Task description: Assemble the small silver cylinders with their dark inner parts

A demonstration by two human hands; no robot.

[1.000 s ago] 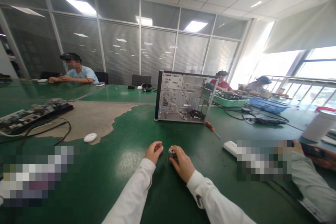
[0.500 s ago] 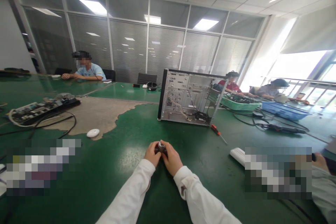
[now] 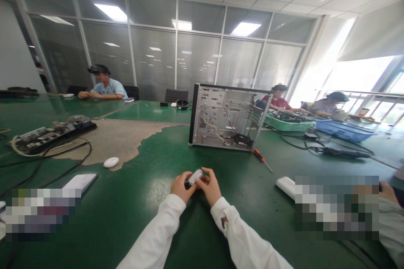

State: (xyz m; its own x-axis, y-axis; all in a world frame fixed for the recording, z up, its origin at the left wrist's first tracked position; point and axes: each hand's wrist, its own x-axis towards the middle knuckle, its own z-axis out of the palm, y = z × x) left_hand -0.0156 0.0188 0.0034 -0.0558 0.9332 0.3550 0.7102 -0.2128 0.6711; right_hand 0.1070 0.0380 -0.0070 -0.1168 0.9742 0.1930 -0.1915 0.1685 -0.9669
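Between my hands is a small silver-and-black part (image 3: 195, 177), its pale flat face tilted upward; its exact kind I cannot make out. My left hand (image 3: 180, 188) is closed round the part's dark left end. From the other side, my right hand (image 3: 211, 188) grips it with thumb and fingers, the forefinger curved over its upper right end. Both hands are just above the green table (image 3: 151, 218). Beyond them an open computer case (image 3: 229, 117) lies on the table, its metal inside and some loose wires facing me.
A screwdriver (image 3: 262, 160) with a red-and-black handle lies by the case. To the left are a white round object (image 3: 111, 162) and a circuit-filled unit (image 3: 53, 133) with cables. Green (image 3: 288, 125) and blue (image 3: 344, 131) baskets stand at right. Other people sit around the table.
The small part has been turned in my hands, so its long silver face now shows instead of its round end. My right fingers have lifted and spread somewhat.
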